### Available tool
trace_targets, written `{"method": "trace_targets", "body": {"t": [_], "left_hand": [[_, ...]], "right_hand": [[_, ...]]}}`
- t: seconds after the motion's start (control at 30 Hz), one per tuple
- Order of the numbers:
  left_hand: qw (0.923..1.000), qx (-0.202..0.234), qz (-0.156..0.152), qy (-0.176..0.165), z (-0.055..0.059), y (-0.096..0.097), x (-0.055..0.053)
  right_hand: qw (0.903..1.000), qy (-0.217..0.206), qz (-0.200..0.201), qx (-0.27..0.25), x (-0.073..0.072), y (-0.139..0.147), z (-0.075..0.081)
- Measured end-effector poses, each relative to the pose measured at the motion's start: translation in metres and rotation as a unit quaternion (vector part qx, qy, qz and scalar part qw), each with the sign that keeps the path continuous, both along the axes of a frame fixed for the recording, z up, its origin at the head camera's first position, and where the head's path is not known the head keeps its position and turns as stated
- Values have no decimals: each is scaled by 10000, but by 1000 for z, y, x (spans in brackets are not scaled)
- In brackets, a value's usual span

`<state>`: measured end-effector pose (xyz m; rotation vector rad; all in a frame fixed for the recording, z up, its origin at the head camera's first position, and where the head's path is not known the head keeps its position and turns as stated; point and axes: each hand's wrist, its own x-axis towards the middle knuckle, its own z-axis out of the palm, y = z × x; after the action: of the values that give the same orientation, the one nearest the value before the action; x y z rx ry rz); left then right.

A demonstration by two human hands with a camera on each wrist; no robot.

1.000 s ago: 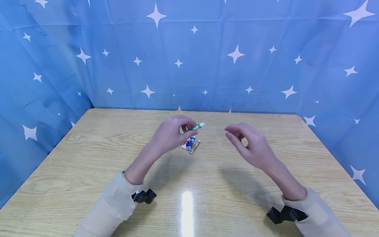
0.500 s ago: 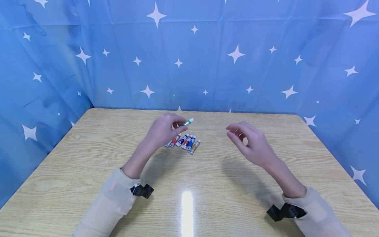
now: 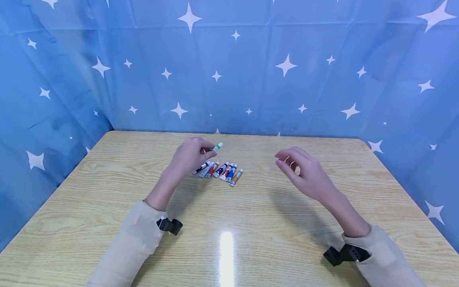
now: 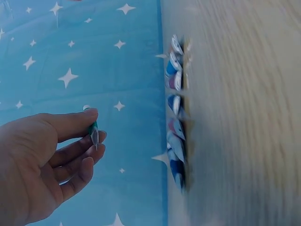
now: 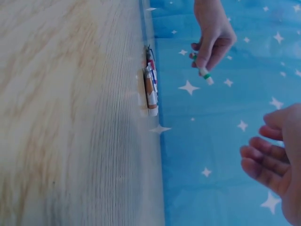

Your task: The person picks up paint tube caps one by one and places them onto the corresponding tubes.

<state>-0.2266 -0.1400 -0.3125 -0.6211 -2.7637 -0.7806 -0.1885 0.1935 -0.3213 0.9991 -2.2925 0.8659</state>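
Observation:
Between thumb and fingers my left hand (image 3: 191,156) pinches a green paint tube (image 3: 217,147) with a white cap, raised above the table. Beneath and beside that hand, several paint tubes lie slanted in a row: an ochre tube (image 3: 236,177) at the right end, then a blue tube (image 3: 231,173), a dark red one, a violet one, an orange-red tube (image 3: 212,170) and others at the left. The left wrist view shows the green tube (image 4: 93,128) held at the fingertips. My right hand (image 3: 305,172) hovers over the table's right half, fingers loosely bent, holding nothing.
The tubes lie on a light wood-grain table (image 3: 251,223) with a bright glare streak near the front. A blue curtain (image 3: 229,79) with white stars hangs behind the table and along both sides. Each sleeve carries a small black wrist camera (image 3: 169,226).
My left hand has moved left with the green paint tube, from over the row's middle towards its left end, uncovering more tubes. The right hand has barely moved.

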Motion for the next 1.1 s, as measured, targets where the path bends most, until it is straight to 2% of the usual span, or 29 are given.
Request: {"method": "trace_targets", "body": {"t": [0.47,0.83,1.1], "left_hand": [[9970,-324,375,-588,-18,-19,-13],[9857,-642,730,-1379,-24,-29,-17],[9792,-819,688,-1727,-26,-34,-18]], "right_hand": [[9995,-260,-63,147,-1,0,-1],[9985,-473,-21,258,-4,2,-5],[9976,-581,-71,366,-4,2,-4]]}}
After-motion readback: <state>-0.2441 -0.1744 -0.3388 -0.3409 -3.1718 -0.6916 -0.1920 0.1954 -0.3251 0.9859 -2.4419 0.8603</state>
